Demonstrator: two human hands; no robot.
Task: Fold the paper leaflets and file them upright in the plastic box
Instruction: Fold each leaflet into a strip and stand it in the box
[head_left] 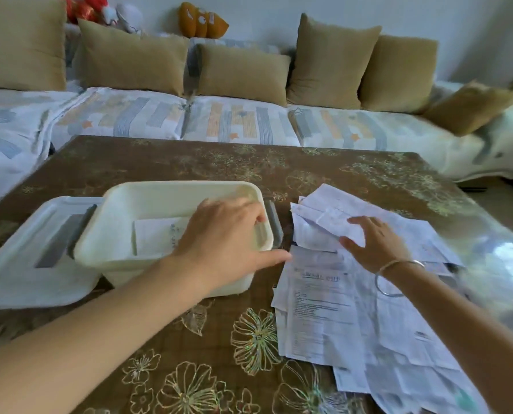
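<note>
Leaflets [323, 309] lying in a loose heap at the lower right of the frame, with one folded sheet [156, 234] inside the box [183, 186] at centre left. Right hand [374, 243] pressing flat on the heap, fingers spread. Left hand [225, 234] lying over the right rim of the box, fingers bent; gripping or only resting, cannot tell. Being thin, limp and probably sliding easily; best pinching one sheet at a free edge.

Head view, forward-down, close over table [189, 324]

Top leaflet [321, 312]: blue heading above lines of small print, too blurred to read.
Folded leaflet [156, 236] in plastic box [174, 186]: one column of print, unreadable.
</note>
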